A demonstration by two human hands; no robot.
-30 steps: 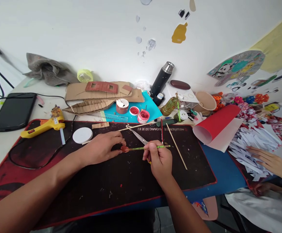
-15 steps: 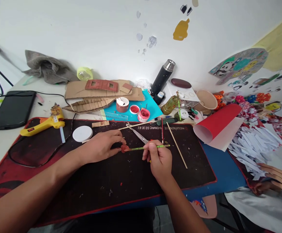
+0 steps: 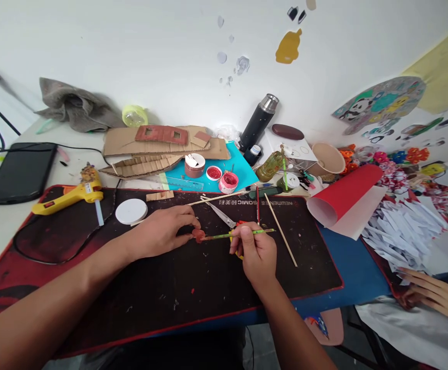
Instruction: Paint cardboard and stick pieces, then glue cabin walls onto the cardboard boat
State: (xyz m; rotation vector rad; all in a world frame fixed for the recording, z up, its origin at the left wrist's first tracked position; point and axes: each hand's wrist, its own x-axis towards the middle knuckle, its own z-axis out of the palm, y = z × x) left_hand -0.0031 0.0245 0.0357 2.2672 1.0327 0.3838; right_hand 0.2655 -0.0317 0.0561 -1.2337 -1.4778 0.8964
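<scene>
1. Your right hand (image 3: 255, 249) is sitting slightly farther right along the green brush (image 3: 218, 236) than a moment ago, and it is gripping the brush between its fingertips.
2. Your left hand (image 3: 162, 231) is pinning the small red piece (image 3: 198, 235) against the black mat (image 3: 169, 293), fingers curled onto it.
3. The brush tip is touching that red piece, near the scissors (image 3: 221, 216).

My left arm (image 3: 54, 303) reaches in from the near left, the forearm low and angled toward the middle. My left hand (image 3: 162, 231) lies palm down, fingers curled, their tips drawn together at its right side. My right arm (image 3: 293, 334) rises from the near right. My right hand (image 3: 256, 252) is closed in a pen grip, thumb and fingertips pinched at its far edge. The two hands are near each other, not touching.
</scene>
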